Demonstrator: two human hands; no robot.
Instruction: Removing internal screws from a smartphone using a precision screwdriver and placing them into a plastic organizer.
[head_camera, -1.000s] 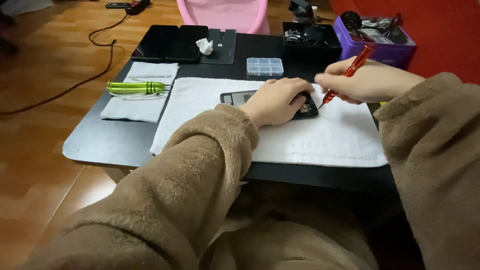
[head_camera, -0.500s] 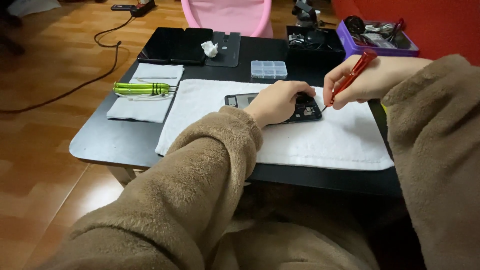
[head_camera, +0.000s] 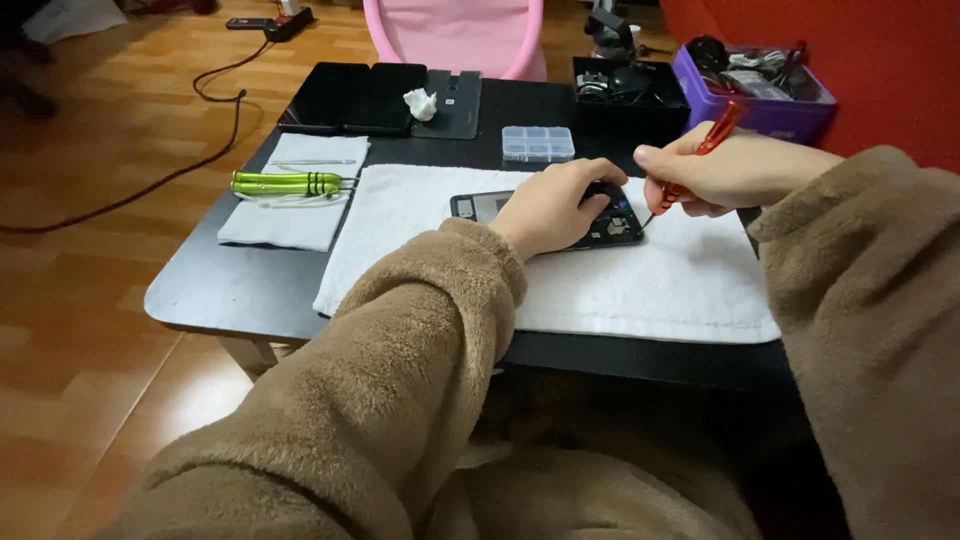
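Left hand (head_camera: 548, 205): palm down over the opened phone, fingers curled across its far end, pressing it flat to the towel.
Right hand (head_camera: 715, 175): closed around the red screwdriver in a pen-style pinch, thumb and forefinger near the top of the shaft.
Red screwdriver (head_camera: 700, 155): tilted, handle up toward the far right corner, tip down at the right end of the phone (contact with the phone too small to confirm).
Opened phone (head_camera: 605, 222): dark, back off, inner parts showing at the right end; lying mid-table on the towel, nearer the towel's far edge.
White towel (head_camera: 650, 285): spread from the table's middle to its right edge, reaching the near edge.
Clear parts box (head_camera: 538, 143): small, compartmented, just beyond the towel's far edge.
Green screwdriver (head_camera: 285, 183): lying on a smaller white cloth (head_camera: 285, 215) by the left edge.
Dark tablets (head_camera: 352, 97): flat at the far left corner, crumpled white tissue (head_camera: 420, 102) on top.
Black tray (head_camera: 630, 90): far edge, right of centre.
Purple bin (head_camera: 760, 95): at the far right corner, full of tools.
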